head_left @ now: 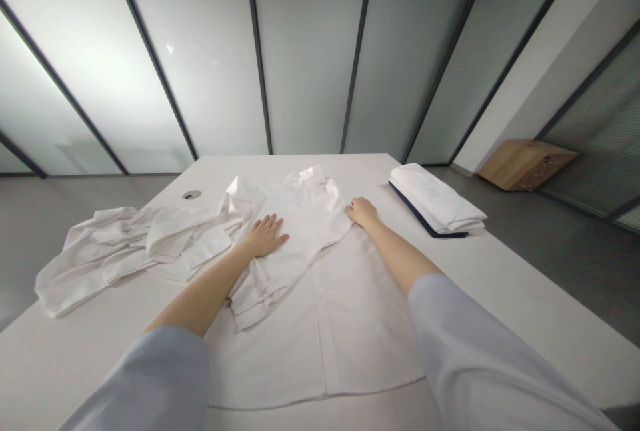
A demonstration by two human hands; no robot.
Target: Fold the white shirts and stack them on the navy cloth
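**Pressed flat, nothing gripped**

The left hand lies open and palm down, fingers spread, on the folded-over upper part of a white button-front shirt. The right hand rests just as open at the shirt's upper edge, near the collar. Neither hand is grasping anything. The shirt lies spread on the tabletop between both arms. Its cloth looks light, soft and limp, apt to slide and crease, so the collar, shoulders or hem seem the surest places to take hold.

To its left sits one crumpled white garment. To its right sits one folded white stack with a navy edge, its layers impossible to count. One round grommet is set into the tabletop.
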